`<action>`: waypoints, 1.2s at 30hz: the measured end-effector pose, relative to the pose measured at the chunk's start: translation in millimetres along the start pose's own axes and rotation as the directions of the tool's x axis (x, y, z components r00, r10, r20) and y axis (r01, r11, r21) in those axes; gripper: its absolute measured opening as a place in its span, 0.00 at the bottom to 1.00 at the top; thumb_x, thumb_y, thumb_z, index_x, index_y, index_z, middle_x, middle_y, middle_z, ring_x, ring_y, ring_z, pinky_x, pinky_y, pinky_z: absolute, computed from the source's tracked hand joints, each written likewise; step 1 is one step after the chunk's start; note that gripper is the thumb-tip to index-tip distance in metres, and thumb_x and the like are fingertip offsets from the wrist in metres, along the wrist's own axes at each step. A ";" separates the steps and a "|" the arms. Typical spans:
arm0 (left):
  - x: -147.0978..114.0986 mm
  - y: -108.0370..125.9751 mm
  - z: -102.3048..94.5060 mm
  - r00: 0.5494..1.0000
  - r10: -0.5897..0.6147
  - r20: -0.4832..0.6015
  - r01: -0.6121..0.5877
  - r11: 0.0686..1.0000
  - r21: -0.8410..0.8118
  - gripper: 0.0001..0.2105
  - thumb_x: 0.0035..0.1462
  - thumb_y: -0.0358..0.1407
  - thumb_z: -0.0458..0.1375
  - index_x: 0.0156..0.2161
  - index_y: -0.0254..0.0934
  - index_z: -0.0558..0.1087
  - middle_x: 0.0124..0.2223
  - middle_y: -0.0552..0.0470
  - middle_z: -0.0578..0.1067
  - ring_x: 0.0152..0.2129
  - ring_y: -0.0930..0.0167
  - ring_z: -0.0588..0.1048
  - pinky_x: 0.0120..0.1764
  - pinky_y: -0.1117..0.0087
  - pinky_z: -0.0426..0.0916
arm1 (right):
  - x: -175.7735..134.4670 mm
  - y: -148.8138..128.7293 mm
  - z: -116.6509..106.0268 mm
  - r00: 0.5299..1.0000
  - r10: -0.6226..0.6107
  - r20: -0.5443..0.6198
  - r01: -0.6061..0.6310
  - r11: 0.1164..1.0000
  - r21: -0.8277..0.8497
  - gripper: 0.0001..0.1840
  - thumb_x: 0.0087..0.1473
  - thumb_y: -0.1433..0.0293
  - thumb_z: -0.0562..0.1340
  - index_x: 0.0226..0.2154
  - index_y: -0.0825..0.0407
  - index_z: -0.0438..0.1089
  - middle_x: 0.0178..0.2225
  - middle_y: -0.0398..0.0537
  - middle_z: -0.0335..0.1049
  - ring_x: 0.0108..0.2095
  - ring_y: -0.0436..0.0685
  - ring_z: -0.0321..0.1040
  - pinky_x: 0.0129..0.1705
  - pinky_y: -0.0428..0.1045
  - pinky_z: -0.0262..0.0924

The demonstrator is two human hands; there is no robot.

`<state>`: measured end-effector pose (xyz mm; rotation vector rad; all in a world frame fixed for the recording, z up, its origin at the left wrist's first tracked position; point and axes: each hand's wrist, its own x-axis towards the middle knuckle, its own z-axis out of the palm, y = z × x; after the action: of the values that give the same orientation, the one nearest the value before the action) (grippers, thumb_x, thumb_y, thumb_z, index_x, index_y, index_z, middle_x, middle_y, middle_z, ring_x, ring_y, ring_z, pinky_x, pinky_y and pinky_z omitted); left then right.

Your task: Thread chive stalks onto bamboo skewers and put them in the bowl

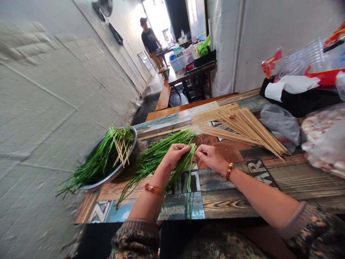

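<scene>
My left hand (175, 155) is closed in a pinch on a few garlic chives (192, 158), near their pale ends. Their green leaves hang down toward the table's front edge. Just right of those ends, my right hand (211, 157) has thumb and forefinger pressed together; whatever is between them is too small to make out. A loose heap of garlic chives (155, 156) lies behind and left of my left hand. Beyond my right hand, many thin wooden skewers (252, 131) are fanned across the table. At left, a metal bowl (107, 178) holds more chives with skewers (122, 151) through them.
The patterned wooden table (226, 201) meets a pale wall (40, 126) at left. At right are a grey plastic bag (280, 122), a clear bag of pale pieces (323, 140) and a black bag (299, 99). A person (151, 41) stands far back beside another table (194, 73).
</scene>
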<state>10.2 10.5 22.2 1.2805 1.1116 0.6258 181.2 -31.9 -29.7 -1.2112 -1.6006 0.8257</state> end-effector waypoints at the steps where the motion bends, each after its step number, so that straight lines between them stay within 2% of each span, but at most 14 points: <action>1: 0.4 -1.3 1.4 1.000 -0.001 -0.004 0.001 1.000 0.009 0.19 0.40 0.47 0.66 0.23 0.29 0.72 0.18 0.57 0.68 0.14 0.81 0.61 0.20 0.78 0.53 | -0.4 0.3 0.4 1.000 -0.002 -0.012 0.001 1.000 -0.017 0.09 0.53 0.70 0.57 0.24 0.53 0.68 0.21 0.42 0.69 0.23 0.50 0.64 0.27 0.44 0.55; 7: 2.4 -7.1 6.6 1.000 -0.016 0.003 0.016 1.000 0.019 0.20 0.41 0.48 0.66 0.24 0.29 0.71 0.18 0.58 0.66 0.14 0.81 0.61 0.20 0.77 0.53 | 0.7 1.2 -0.4 1.000 0.006 -0.012 -0.006 0.999 -0.035 0.09 0.52 0.70 0.57 0.23 0.53 0.67 0.21 0.43 0.68 0.23 0.50 0.64 0.27 0.44 0.54; 14: 0.5 1.5 -3.1 0.984 -0.012 0.178 0.001 0.998 0.058 0.20 0.38 0.43 0.68 0.32 0.28 0.74 0.27 0.53 0.73 0.20 0.79 0.66 0.26 0.76 0.59 | 3.1 0.6 -2.5 0.994 0.108 0.034 -0.112 0.978 0.174 0.11 0.52 0.65 0.56 0.23 0.52 0.65 0.18 0.39 0.64 0.19 0.48 0.60 0.22 0.43 0.53; 19: -0.9 0.0 -5.6 0.987 -0.028 0.161 0.020 0.999 0.050 0.18 0.38 0.43 0.68 0.29 0.28 0.73 0.24 0.54 0.72 0.19 0.79 0.65 0.25 0.76 0.58 | 1.1 -2.3 -3.9 0.981 0.169 0.098 -0.189 0.950 0.249 0.12 0.51 0.61 0.57 0.25 0.52 0.65 0.18 0.39 0.63 0.16 0.46 0.57 0.19 0.43 0.52; 24: -4.6 2.5 -5.8 0.985 0.007 0.174 -0.016 0.998 0.053 0.19 0.40 0.45 0.67 0.31 0.30 0.72 0.26 0.55 0.71 0.21 0.79 0.65 0.27 0.76 0.57 | -1.2 -4.8 -2.5 0.993 0.101 0.059 -0.108 0.985 0.135 0.12 0.52 0.63 0.56 0.23 0.51 0.63 0.18 0.39 0.62 0.18 0.47 0.58 0.21 0.43 0.52; 30: -5.8 -2.4 -0.9 0.988 0.030 0.152 -0.060 0.979 0.197 0.22 0.50 0.53 0.57 0.26 0.32 0.64 0.21 0.61 0.58 0.18 0.81 0.53 0.23 0.76 0.48 | -3.8 -4.8 1.3 0.996 0.048 0.079 -0.056 0.994 0.098 0.12 0.55 0.65 0.54 0.23 0.51 0.62 0.17 0.39 0.61 0.18 0.48 0.56 0.22 0.44 0.51; 36: -5.3 -5.8 1.7 0.986 0.039 0.162 -0.071 0.977 0.200 0.23 0.50 0.54 0.55 0.24 0.34 0.61 0.21 0.61 0.55 0.18 0.80 0.51 0.23 0.76 0.47 | -5.1 -3.0 4.5 1.000 0.020 0.004 -0.020 1.000 -0.004 0.12 0.55 0.67 0.54 0.22 0.51 0.62 0.19 0.40 0.62 0.20 0.48 0.58 0.24 0.45 0.50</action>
<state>8.5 3.8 18.1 1.5158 1.0320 0.4506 176.3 -37.6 -29.9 -1.2308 -1.5967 0.8380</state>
